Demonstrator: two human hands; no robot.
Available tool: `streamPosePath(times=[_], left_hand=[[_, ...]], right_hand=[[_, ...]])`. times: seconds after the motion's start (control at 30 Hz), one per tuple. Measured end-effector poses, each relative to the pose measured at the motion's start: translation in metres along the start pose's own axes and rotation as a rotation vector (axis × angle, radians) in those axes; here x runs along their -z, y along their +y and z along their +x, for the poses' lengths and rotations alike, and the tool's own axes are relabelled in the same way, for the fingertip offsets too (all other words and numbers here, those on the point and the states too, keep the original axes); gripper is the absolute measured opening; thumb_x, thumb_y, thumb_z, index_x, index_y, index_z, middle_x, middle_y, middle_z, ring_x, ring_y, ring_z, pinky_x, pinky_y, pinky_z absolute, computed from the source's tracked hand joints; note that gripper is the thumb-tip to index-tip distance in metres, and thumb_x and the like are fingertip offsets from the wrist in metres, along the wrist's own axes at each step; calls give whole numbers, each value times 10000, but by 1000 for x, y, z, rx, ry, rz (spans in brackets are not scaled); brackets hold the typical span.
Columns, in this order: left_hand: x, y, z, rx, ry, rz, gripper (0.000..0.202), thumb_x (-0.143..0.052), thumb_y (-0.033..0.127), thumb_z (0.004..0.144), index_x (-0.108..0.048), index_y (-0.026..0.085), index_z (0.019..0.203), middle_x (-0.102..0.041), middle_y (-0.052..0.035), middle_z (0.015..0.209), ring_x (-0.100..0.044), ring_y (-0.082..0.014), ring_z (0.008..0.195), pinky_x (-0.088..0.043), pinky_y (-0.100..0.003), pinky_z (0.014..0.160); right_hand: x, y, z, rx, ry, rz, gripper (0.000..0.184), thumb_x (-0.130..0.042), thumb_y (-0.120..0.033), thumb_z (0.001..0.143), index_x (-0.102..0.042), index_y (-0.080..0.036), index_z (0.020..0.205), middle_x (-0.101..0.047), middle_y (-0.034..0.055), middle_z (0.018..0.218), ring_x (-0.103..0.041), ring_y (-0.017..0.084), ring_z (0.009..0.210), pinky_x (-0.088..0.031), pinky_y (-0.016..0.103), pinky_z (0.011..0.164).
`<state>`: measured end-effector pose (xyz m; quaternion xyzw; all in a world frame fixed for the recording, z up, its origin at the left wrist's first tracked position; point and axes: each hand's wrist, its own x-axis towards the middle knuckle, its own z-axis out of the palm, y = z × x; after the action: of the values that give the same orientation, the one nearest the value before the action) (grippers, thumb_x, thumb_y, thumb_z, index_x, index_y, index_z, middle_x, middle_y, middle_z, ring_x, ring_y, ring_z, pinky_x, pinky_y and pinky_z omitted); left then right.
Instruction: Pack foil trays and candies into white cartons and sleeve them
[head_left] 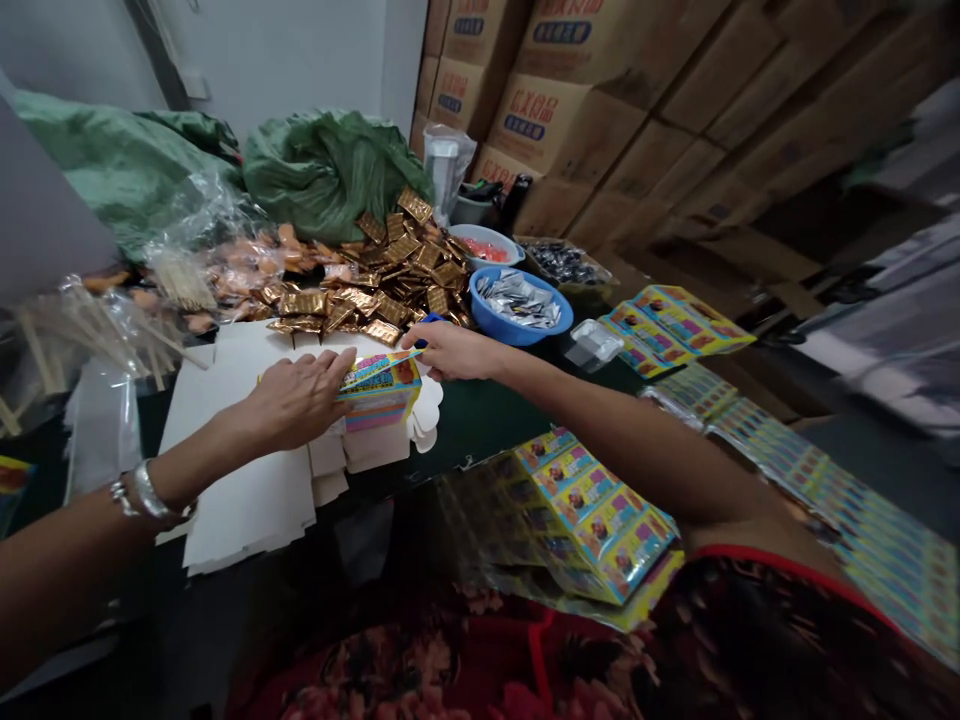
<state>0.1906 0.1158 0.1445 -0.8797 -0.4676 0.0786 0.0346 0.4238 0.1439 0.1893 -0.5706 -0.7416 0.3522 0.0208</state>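
A small printed carton (382, 385), yellow, pink and blue, stands on the table's near side, on or against white card sheets. My left hand (304, 400) lies over its left end, fingers bent and gripping it. At the carton's right far corner is my right hand (446, 350), with its fingers closed. A bit of something blue (431, 320) shows just beyond those fingers; what they hold is mostly hidden. Flat white card blanks (244, 480) lie beneath my left forearm and the carton. Gold-wrapped packets (397, 265) are heaped just beyond both hands.
A blue bowl (517, 325) of silver sachets and a pale bowl (491, 240) of red pieces stand beyond my right arm. Wrapped stacks of printed cartons (592, 510) sit near my lap. Clear bags of sticks (105, 335) lie left; large cardboard boxes (555, 120) rise behind.
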Motion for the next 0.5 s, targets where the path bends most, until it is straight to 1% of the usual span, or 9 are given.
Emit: streamPosePath(times=[0.07,0.1,0.13,0.2,0.27,0.33,0.4,0.43,0.5], left_hand=[[0,1,1,6,5,-10,618,-417,425,975,-290,132,1504,-563,-181,1364,-620,-332,1114,-504,-424,848],[0,1,1,9,6,-13,620,-418,420,974,-290,129,1505,-570,-182,1351,-621,-336,1107,-506,-425,835],[0,1,2,9,5,-19,619,-417,414,973,-292,126,1506,-574,-184,1344,-621,-339,1101,-507,-423,823],[0,1,4,4,-4,-42,616,-418,407,971,-302,125,1506,-579,-188,1337,-620,-342,1099,-504,-413,803],[1,0,4,4,-2,-78,619,-423,399,969,-291,150,1520,-581,-185,1338,-626,-334,1085,-498,-396,783],[2,1,3,18,9,-106,630,-418,385,971,-242,205,1549,-583,-172,1337,-639,-323,1050,-492,-384,757],[3,3,1,19,15,-110,630,-401,372,976,-204,266,1565,-589,-153,1325,-649,-318,1011,-487,-379,727],[3,4,0,10,12,-101,626,-397,368,975,-204,287,1565,-596,-144,1311,-651,-322,997,-485,-381,713],[2,6,0,-10,7,-78,629,-408,364,966,-220,305,1562,-601,-130,1297,-647,-332,986,-483,-386,695]], right_hand=[[3,0,3,22,-35,-81,354,-442,-14,856,-598,-135,1150,-539,-27,584,-457,90,456,-327,207,457],[4,1,6,36,-30,-131,355,-455,-11,843,-607,-133,1140,-562,-15,612,-486,97,487,-337,211,474],[4,2,8,56,0,-183,358,-476,-11,828,-611,-132,1137,-596,3,660,-522,108,535,-348,215,495],[1,6,11,113,117,-275,362,-528,-29,801,-614,-134,1137,-656,40,781,-578,135,657,-364,221,541],[-4,11,10,152,217,-277,348,-548,-60,802,-614,-140,1134,-670,42,806,-588,142,695,-369,221,558],[-12,15,3,159,255,-179,293,-518,-78,821,-627,-140,1085,-650,13,734,-575,123,625,-376,216,548],[-22,22,-8,184,259,-27,259,-486,-104,846,-636,-141,1053,-620,-12,685,-559,104,556,-397,213,543],[-28,27,-13,213,260,64,263,-486,-132,861,-633,-144,1078,-610,-18,683,-557,101,547,-412,216,546],[-41,39,-22,286,233,279,347,-519,-222,890,-584,-152,1224,-596,-23,700,-555,104,556,-437,225,548]])
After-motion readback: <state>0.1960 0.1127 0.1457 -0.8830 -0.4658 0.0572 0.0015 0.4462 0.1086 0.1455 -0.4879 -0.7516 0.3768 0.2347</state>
